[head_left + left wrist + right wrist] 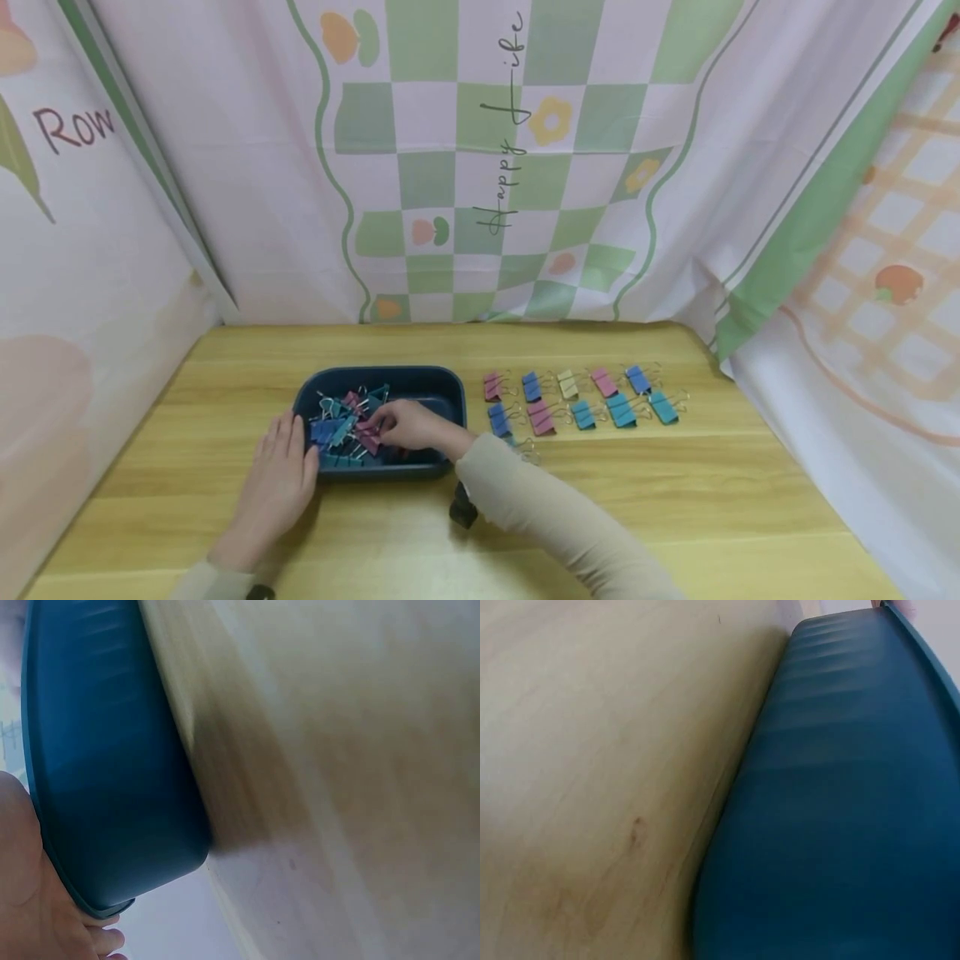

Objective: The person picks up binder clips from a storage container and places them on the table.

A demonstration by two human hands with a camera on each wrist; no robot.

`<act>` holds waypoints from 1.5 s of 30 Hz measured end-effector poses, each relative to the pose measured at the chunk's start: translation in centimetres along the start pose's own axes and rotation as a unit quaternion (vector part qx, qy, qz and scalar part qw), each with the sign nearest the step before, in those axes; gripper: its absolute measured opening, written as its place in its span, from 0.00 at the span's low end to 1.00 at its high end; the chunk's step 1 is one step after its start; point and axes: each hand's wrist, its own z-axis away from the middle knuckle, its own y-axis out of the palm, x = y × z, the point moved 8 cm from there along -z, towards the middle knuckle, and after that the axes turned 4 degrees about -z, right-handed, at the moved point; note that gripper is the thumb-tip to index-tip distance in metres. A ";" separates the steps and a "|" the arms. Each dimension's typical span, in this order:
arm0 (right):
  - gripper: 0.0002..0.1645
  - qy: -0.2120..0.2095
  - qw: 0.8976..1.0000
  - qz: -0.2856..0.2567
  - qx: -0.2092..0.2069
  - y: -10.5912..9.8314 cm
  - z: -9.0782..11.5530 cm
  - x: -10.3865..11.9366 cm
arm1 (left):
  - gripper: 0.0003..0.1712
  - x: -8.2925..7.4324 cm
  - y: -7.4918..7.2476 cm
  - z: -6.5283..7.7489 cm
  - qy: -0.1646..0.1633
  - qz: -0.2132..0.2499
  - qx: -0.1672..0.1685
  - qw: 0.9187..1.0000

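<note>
"Where's the pink clip (368, 437)?"
"In the blue tray (384, 472), on the left. The right hand (412, 425) pinches it."
"And the left hand (281, 468)?"
"Its straight fingers rest on the tray's left side. More clips (621, 412) lie on the table (675, 517) to the right."

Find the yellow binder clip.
In the head view, the yellow clip lies right of the tray, back row, between a blue clip and a pink clip.

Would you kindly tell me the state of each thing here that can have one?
Tray: upright, uncovered, partly filled.
Clips in the tray: loosely jumbled.
Laid-out clips: in rows on the table, one partly hidden.
Checked curtain: hanging.
Left hand: against the tray's left end.
Right hand: at a pink clip, grip unclear.
</note>
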 end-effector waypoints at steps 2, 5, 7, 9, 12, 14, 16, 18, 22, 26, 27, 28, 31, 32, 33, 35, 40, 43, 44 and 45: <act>0.11 -0.002 1.000 -0.002 -0.002 -0.1 0.1 -0.1 | 0.33 0.0 0.1 0.0 -0.001 0.001 0.003 1.000; 0.07 -0.001 1.000 -0.003 -0.009 -0.5 0.2 -0.4 | 0.33 0.0 0.1 0.0 -0.002 0.003 0.004 1.000; 0.06 0.002 1.000 -0.007 -0.015 -0.7 0.3 -0.6 | 0.33 0.0 0.0 0.0 0.000 0.003 0.002 1.000; 0.04 0.002 1.000 -0.009 -0.025 -1.1 0.4 -0.7 | 0.33 -0.1 -0.1 0.0 0.002 0.003 0.000 1.000; 0.02 -0.001 0.999 -0.015 -0.042 -1.6 0.5 -0.7 | 0.33 -0.2 -0.2 0.0 0.003 0.001 0.000 1.000; 0.02 -0.003 0.998 -0.018 -0.053 -2.0 0.7 -0.7 | 0.33 -0.2 -0.3 0.1 0.003 0.001 0.000 1.000; 0.02 -0.006 0.998 -0.021 -0.064 -2.5 0.7 -0.7 | 0.33 -0.2 -0.3 0.1 0.004 0.000 -0.001 1.000; 0.02 -0.009 0.997 -0.023 -0.076 -3.0 0.9 -0.6 | 0.32 -0.2 -0.3 0.1 0.005 0.000 -0.002 1.000; 0.03 -0.011 0.995 -0.024 -0.099 -3.9 1.0 -0.9 | 0.32 -0.2 -0.3 0.1 0.004 -0.004 -0.002 1.000; 0.04 -0.004 0.994 -0.022 -0.111 -4.6 1.3 -1.1 | 0.32 -0.2 -0.3 0.1 0.002 -0.005 0.000 1.000; 0.04 -0.004 0.993 -0.021 -0.112 -4.7 1.3 -1.1 | 0.32 -0.2 -0.3 0.1 0.002 -0.006 0.000 1.000; 0.03 -0.003 0.994 -0.020 -0.112 -4.8 1.4 -1.1 | 0.32 -0.2 -0.3 0.1 0.002 -0.006 0.000 1.000; 0.03 0.003 0.994 -0.014 -0.112 -5.0 1.6 -1.1 | 0.32 -0.2 -0.3 0.1 0.002 -0.009 -0.001 1.000; 0.03 0.003 0.994 -0.012 -0.112 -5.0 1.6 -1.1 | 0.32 -0.2 -0.3 0.1 0.002 -0.009 -0.002 1.000; 0.04 0.004 0.994 -0.012 -0.112 -5.0 1.7 -1.1 | 0.32 -0.2 -0.2 0.1 0.001 -0.009 -0.002 1.000; 0.05 0.003 0.994 -0.011 -0.111 -5.1 1.7 -1.1 | 0.32 -0.1 -0.2 0.1 0.000 -0.007 -0.002 1.000; 0.07 -0.003 0.994 -0.021 -0.103 -5.1 1.9 -1.0 | 0.33 -0.1 -0.1 0.1 0.000 -0.003 -0.003 1.000; 0.05 -0.003 0.994 -0.036 -0.098 -5.3 2.0 -1.1 | 0.32 -0.1 -0.1 0.1 0.002 -0.006 -0.005 1.000; 0.04 -0.002 0.994 -0.043 -0.098 -5.4 2.0 -1.2 | 0.32 -0.1 -0.1 0.1 0.002 -0.006 -0.005 1.000; 0.03 -0.003 0.994 -0.052 -0.096 -5.4 2.1 -1.2 | 0.32 -0.1 -0.1 0.1 0.002 -0.007 -0.004 1.000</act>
